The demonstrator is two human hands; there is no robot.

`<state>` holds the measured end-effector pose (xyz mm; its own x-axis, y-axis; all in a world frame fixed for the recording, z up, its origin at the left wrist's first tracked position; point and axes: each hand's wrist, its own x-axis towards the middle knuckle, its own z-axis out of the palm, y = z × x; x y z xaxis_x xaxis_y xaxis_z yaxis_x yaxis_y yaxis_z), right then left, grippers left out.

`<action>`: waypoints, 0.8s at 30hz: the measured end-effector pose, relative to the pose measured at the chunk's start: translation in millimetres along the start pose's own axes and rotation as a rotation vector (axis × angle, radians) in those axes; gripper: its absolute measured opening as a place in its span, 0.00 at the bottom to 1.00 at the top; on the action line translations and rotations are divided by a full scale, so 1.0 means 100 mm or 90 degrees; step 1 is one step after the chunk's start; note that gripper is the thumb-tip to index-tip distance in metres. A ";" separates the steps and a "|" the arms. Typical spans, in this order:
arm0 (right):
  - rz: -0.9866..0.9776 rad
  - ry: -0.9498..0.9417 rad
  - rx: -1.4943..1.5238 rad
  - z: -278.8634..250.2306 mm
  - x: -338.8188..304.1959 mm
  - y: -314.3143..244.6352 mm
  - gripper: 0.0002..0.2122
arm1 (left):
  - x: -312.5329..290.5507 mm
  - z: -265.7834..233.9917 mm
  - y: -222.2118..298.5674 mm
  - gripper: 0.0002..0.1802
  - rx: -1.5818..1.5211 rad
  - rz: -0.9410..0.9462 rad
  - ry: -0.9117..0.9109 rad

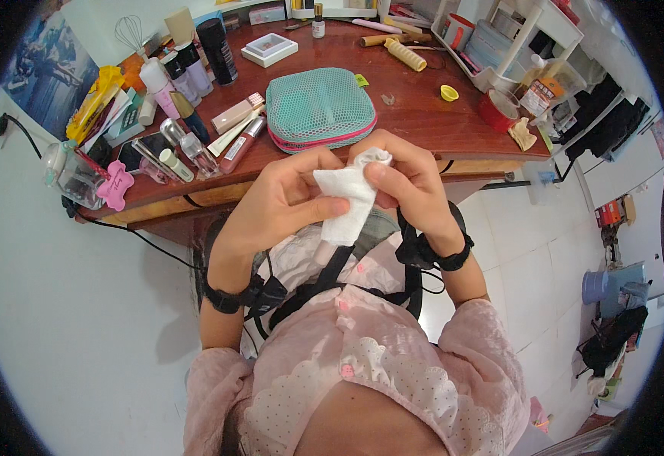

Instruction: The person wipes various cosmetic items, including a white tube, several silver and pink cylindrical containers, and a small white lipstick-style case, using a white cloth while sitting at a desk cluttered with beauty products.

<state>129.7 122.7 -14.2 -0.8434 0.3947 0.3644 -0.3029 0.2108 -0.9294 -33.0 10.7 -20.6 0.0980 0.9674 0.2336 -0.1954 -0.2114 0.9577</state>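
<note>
In front of my chest, just off the desk's front edge, my two hands hold a folded white wipe (347, 199). My left hand (290, 199) pinches its left side between thumb and fingers. The wipe's bunched upper end is gripped by my right hand (404, 178), thumb pressed on top. A pale pinkish, tube-like end (324, 253) shows below the wipe; the rest of it is hidden, so its kind is unclear. Just beyond my hands a turquoise mesh pouch (319, 106) with a pink zip lies on the red-brown desk (423, 129).
Cosmetic tubes (242, 144) and bottles crowd the desk's left side, near a pink tag (115, 185). Farther right are a yellow cap (449, 93), a roll of red tape (499, 110) and a white shelf rack (533, 45). A black cable (138, 237) hangs at the left.
</note>
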 end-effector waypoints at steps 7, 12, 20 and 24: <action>-0.039 0.031 0.033 0.10 0.00 0.05 0.12 | -0.03 0.01 0.02 0.15 0.078 0.027 0.048; -0.076 0.125 -0.203 0.11 -0.02 0.05 0.09 | 0.00 0.14 -0.01 0.15 0.059 0.038 0.095; -0.157 0.171 -0.425 0.14 -0.05 0.05 0.05 | -0.03 0.27 0.06 0.12 0.359 0.030 0.173; -0.197 0.140 -0.452 0.17 -0.01 0.03 0.05 | -0.06 0.11 0.00 0.10 0.492 0.001 0.063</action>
<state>122.1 107.9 -17.8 -0.6380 0.3773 0.6713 -0.0921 0.8281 -0.5530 -22.9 2.9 -19.7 0.0040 0.9674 0.2531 0.5440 -0.2144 0.8112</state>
